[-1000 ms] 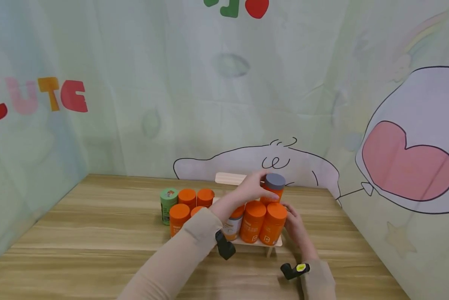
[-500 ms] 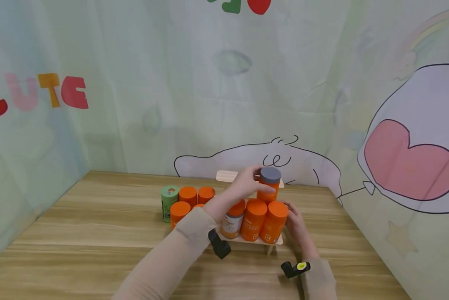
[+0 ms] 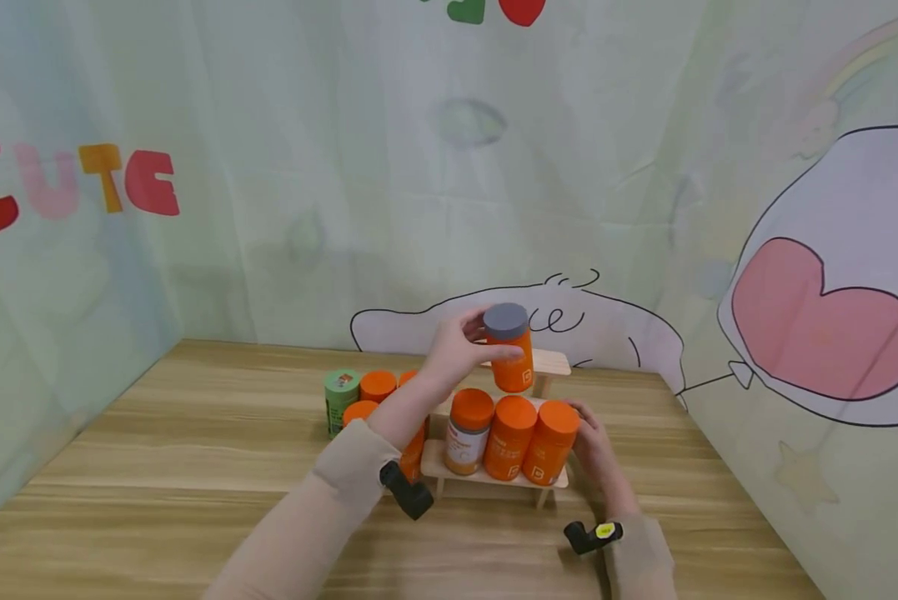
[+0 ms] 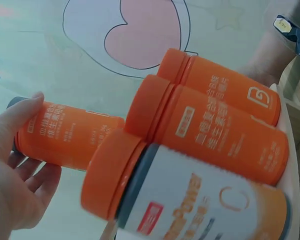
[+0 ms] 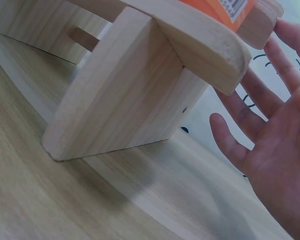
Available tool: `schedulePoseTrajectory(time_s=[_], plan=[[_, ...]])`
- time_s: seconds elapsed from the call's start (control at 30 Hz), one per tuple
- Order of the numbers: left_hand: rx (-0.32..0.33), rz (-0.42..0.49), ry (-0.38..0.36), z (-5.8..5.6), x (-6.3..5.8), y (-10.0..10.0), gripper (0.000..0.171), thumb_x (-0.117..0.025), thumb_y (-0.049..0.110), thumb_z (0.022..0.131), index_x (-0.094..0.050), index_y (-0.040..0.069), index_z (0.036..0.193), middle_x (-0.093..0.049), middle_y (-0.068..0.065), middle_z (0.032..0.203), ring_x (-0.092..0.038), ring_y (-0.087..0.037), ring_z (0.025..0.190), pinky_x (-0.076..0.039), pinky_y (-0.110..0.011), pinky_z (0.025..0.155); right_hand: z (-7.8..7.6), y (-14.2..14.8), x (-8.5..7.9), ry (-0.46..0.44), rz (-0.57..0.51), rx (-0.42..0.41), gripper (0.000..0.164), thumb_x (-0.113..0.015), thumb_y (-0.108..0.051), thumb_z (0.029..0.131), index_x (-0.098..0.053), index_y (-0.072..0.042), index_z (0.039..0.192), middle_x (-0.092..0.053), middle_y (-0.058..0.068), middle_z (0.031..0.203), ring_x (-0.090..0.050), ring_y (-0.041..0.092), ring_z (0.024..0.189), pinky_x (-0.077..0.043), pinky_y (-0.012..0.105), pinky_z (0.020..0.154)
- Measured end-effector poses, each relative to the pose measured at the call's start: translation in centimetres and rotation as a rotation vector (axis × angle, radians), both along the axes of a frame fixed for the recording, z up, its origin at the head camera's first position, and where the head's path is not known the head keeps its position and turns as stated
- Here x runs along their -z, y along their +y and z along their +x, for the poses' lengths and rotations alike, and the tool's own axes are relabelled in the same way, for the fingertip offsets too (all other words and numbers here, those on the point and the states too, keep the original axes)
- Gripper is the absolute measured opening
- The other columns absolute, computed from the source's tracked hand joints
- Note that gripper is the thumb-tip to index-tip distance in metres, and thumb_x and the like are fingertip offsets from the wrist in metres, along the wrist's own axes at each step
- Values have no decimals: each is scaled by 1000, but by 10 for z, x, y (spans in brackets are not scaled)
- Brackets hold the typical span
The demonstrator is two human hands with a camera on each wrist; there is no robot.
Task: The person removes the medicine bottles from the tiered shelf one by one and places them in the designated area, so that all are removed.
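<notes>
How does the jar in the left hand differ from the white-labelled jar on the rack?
The held jar has a grey lid; the white-labelled jar has an orange lid.
The held jar's body is orange with pale print, while the white-labelled jar carries a broad white band.
The held jar is up in the left hand; the white-labelled jar stands on the front shelf.
Both are round, with lids on.

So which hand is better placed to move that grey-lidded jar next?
Probably the left hand, since it grips the grey-lidded jar. The right hand, beside the right end of the wooden rack, holds no jar.
</notes>
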State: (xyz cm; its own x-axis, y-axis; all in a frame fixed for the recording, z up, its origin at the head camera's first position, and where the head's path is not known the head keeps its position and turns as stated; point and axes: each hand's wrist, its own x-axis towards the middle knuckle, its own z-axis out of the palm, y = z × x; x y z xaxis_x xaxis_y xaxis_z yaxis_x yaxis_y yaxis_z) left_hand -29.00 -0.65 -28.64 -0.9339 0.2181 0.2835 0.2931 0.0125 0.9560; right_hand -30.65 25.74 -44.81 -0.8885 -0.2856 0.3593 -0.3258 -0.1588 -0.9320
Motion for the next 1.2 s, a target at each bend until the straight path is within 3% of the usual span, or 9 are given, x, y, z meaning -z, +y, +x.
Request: schedulePoseTrajectory(time_s=[0.3,0.47,0.57,0.73,0.83,1.0,1.2], plan=[[-127,95,150,8,-5,-44,58,-79,10,81,-58,11,135,-66,-14,122,-62,-23,110,-52,-33,95,0,-1,-1,-26,10,13,34,-31,-13,103,-58,-33,110,-63,-18,107,-59,2,100,-47,22,90],[-229,116,150,15,-2,-70,58,-79,9,80,-58,10,134,-65,-10,118,-60,-18,100,-51,-25,86,0,-2,-2,-25,9,20,35,-31,-11,103,-58,-33,110,-63,-17,107,-58,2,100,-46,22,90],[-281,141,160,19,4,-83,58,-79,6,79,-59,8,133,-66,0,110,-60,-14,95,-52,-22,83,0,-3,-2,-36,18,34,34,-31,-12,103,-58,-33,110,-63,-18,107,-58,2,101,-46,22,90],[-332,168,255,24,14,-102,52,-75,0,79,-60,2,129,-66,15,99,-59,-11,90,-51,-20,79,0,-3,-3,-48,25,42,33,-31,-14,104,-57,-32,111,-63,-17,108,-59,2,101,-46,22,91],[-338,223,288,26,20,-114,45,-71,-1,80,-62,3,124,-66,15,99,-59,-11,89,-51,-19,78,0,-3,-3,-43,21,41,32,-32,-14,103,-58,-33,111,-62,-17,108,-59,2,101,-46,22,90],[-359,352,307,26,32,-137,37,-65,-4,81,-67,19,110,-67,8,98,-61,-10,87,-54,-18,78,0,-2,-1,-32,19,35,32,-32,-15,103,-58,-33,111,-62,-17,109,-58,2,101,-46,21,90],[-387,381,332,23,49,-162,38,-63,-6,80,-70,23,104,-68,8,93,-62,-9,82,-54,-18,76,0,0,0,-16,13,35,36,-31,-12,103,-58,-33,111,-62,-18,108,-58,1,100,-46,21,89]])
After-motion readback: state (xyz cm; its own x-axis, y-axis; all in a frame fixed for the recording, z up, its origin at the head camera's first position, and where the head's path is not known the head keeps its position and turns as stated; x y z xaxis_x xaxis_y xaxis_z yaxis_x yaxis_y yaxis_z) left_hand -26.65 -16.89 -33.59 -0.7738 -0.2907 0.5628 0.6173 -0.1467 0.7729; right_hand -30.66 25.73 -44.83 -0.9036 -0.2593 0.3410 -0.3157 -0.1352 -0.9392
